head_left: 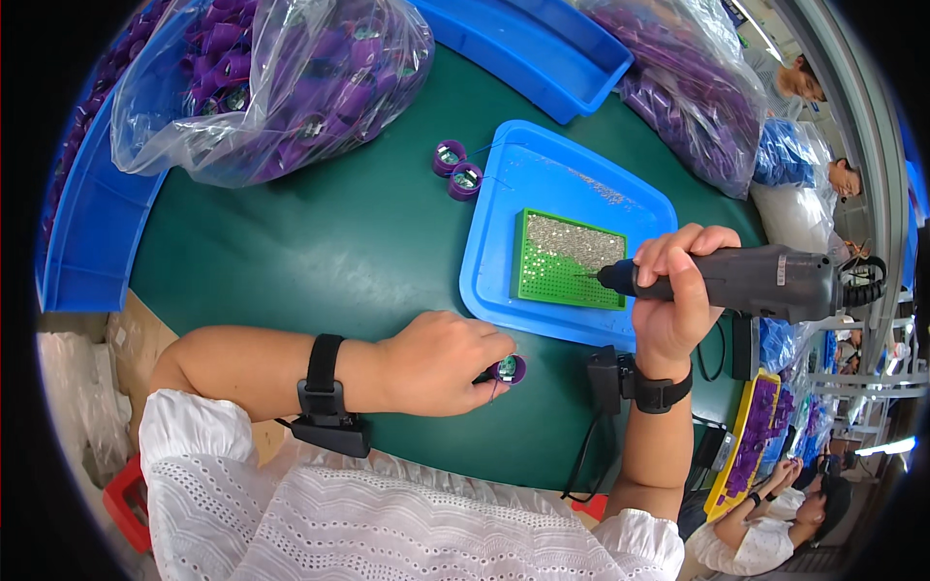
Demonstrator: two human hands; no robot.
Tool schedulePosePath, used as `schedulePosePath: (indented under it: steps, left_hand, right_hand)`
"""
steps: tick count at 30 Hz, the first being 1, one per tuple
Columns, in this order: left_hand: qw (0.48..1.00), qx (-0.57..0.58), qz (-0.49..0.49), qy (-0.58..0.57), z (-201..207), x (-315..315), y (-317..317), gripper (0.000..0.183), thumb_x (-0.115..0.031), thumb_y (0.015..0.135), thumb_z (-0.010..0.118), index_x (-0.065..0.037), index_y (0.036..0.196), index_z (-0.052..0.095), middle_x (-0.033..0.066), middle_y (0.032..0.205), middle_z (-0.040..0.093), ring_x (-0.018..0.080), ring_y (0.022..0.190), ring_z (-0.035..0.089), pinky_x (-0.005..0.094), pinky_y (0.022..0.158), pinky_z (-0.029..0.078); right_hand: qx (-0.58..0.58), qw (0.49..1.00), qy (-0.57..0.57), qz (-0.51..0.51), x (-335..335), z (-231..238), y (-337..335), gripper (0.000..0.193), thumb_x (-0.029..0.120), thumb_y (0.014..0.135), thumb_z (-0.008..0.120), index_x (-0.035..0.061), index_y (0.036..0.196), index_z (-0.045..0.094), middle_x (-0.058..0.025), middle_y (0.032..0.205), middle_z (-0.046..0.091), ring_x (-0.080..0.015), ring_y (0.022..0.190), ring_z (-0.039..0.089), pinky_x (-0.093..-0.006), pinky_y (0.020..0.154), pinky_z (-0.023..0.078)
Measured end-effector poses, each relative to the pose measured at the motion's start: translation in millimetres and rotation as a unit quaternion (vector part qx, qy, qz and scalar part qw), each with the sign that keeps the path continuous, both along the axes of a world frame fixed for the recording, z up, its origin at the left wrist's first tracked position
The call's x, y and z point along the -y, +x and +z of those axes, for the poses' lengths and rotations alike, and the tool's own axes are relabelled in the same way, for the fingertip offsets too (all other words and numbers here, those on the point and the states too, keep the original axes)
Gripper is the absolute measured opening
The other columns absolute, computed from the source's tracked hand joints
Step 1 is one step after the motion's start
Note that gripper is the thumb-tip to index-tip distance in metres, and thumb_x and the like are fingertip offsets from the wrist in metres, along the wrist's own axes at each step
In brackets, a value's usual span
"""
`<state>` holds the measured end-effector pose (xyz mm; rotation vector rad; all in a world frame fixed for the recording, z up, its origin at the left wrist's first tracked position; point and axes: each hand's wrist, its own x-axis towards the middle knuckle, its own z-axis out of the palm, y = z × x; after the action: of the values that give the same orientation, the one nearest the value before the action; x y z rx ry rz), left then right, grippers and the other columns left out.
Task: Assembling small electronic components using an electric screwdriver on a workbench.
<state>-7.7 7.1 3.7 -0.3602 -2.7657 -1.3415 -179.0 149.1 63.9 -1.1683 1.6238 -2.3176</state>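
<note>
My right hand (678, 281) is wrapped round a dark grey electric screwdriver (770, 281), held level with its bit pointing left. The bit's tip is over a green perforated screw tray (572, 290), filled with small silvery screws toward its far side. That tray sits in a shallow blue tray (489, 261). Nearer to me, my left hand (441, 358) is closed on a small purple cup-shaped housing (519, 370) with a green circuit board inside, against the green table. Two more purple housings (465, 181) with thin wires stand beside the blue tray's left edge.
A clear plastic bag of purple housings (320, 97) lies at the far left, partly over a blue bin (97, 232). Another blue bin (542, 53) and a second bag (693, 97) are at the back. Right of the table is a yellow crate (731, 465); other people sit beyond.
</note>
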Motion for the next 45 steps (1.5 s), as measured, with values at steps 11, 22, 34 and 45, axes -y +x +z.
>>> schedulePosePath:
  steps: [11, 22, 34, 45]
  left_hand:
    - [1.000, -0.014, 0.013, 0.000, 0.4, 0.6, -0.7, 0.027, -0.019, 0.074, 0.066, -0.002, 0.093, 0.061, 0.0120, 0.075, 0.063, 0.0312, 0.068, 0.062, 0.0413, 0.060, 0.049]
    - [0.998, -0.052, 0.024, -0.005, -7.2, 1.4, -2.1, 0.032, -0.020, 0.070, 0.072, -0.002, 0.095, 0.063, 0.0104, 0.075, 0.065, 0.0257, 0.061, 0.063, 0.0365, 0.053, 0.049]
    - [0.998, -0.061, 0.034, -0.009, -1.4, -0.4, -1.8, 0.032, -0.021, 0.070, 0.072, -0.003, 0.095, 0.064, 0.0104, 0.070, 0.064, 0.0254, 0.058, 0.062, 0.0370, 0.052, 0.048]
    - [0.998, -0.053, 0.031, -0.007, -3.8, 1.4, -1.3, 0.031, -0.022, 0.070, 0.072, -0.003, 0.093, 0.064, 0.0111, 0.070, 0.063, 0.0290, 0.062, 0.062, 0.0392, 0.055, 0.049]
  right_hand:
    - [-0.014, 1.000, 0.007, -0.001, 3.8, 3.7, 4.4, 0.025, -0.002, 0.077, 0.055, 0.0064, 0.093, 0.038, -0.0084, 0.067, 0.051, -0.0140, 0.051, 0.048, -0.0263, 0.050, 0.044]
    - [0.019, 0.998, -0.025, 0.049, -22.7, 42.2, 51.8, 0.027, 0.007, 0.078, 0.057, 0.0101, 0.095, 0.036, -0.0046, 0.066, 0.045, -0.0149, 0.051, 0.046, -0.0333, 0.062, 0.042]
    - [0.055, 0.991, 0.034, 0.121, -27.5, 17.1, 91.9, 0.035, 0.003, 0.078, 0.063, 0.0130, 0.094, 0.033, -0.0033, 0.069, 0.052, -0.0158, 0.054, 0.051, -0.0343, 0.063, 0.044]
    - [0.013, 0.986, 0.055, 0.157, -23.1, 4.4, 88.9, 0.034, -0.003, 0.079, 0.061, 0.0116, 0.096, 0.035, -0.0042, 0.071, 0.052, -0.0163, 0.058, 0.053, -0.0347, 0.065, 0.046]
